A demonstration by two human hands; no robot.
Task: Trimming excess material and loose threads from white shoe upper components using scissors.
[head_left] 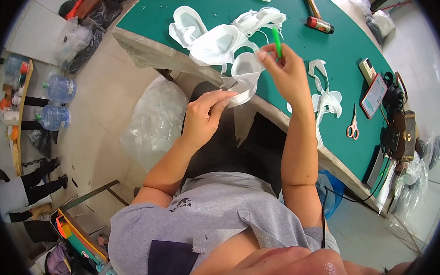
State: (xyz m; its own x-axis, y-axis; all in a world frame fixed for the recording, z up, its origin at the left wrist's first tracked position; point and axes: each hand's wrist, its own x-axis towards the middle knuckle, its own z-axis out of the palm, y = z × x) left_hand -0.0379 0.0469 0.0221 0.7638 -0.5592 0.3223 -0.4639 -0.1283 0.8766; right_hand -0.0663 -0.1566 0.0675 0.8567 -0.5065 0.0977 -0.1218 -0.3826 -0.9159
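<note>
A white bra (245, 81) with moulded cups hangs at the near edge of the table, its lower band bowed out toward me. My left hand (206, 113) is closed, pinching that band between thumb and fingers. Higher up and to the right, my right hand (286, 72) is closed round a slim bright-green tool (277, 40); its working end cannot be made out. The thumb and fingertips of this hand are right by the bra's upper edge, and whether they grip the fabric is hidden. Just beyond lie several more white bras (217, 43) in a loose heap.
Right of my forearm, another white bra (327, 102) lies on the green table (295, 49). Pink-handled scissors (352, 129), a phone (374, 95) and a hammer (318, 24) lie farther right. A clear plastic bag (156, 116) stands on the floor at left.
</note>
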